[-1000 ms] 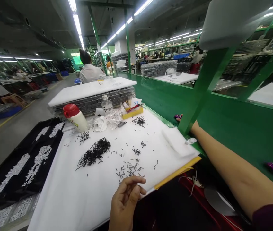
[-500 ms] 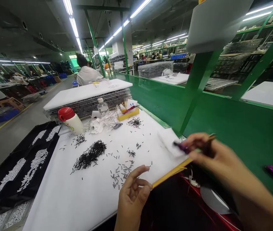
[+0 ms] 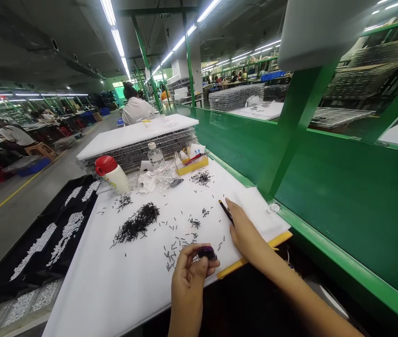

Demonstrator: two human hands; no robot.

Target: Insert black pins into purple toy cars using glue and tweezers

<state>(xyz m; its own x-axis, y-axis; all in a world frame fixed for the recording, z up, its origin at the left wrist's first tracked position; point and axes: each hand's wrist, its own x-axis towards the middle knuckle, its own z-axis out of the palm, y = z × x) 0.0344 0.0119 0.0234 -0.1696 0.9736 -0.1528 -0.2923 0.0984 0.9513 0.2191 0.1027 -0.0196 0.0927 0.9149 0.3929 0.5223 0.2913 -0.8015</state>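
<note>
My left hand (image 3: pixel 192 269), at the front of the white work surface, is closed around a small glossy dark purple piece (image 3: pixel 206 252). Its exact kind cannot be made out, and fingers cover part of it. To the right and a little farther out, my right hand (image 3: pixel 243 229) grips a slim black pen-like stick (image 3: pixel 226 211) with an orange-yellow tip. That tip points away from me, up and to the left, just above the surface. Short black pins (image 3: pixel 178 247) lie scattered beside my left hand, and a dense heap of them (image 3: pixel 137 223) sits farther left.
A red-lidded bottle (image 3: pixel 112 174), a clear bottle (image 3: pixel 155 157) and a yellow-edged box of tools (image 3: pixel 192 164) stand at the back. Black trays (image 3: pixel 33 276) with small white pieces lie left. A green post (image 3: pixel 290 126) rises at right. A co-worker (image 3: pixel 136 106) sits beyond.
My right hand has moved left over the white surface. The purple piece it held is now in my left hand, which was empty, while the black stick stays in my right.
</note>
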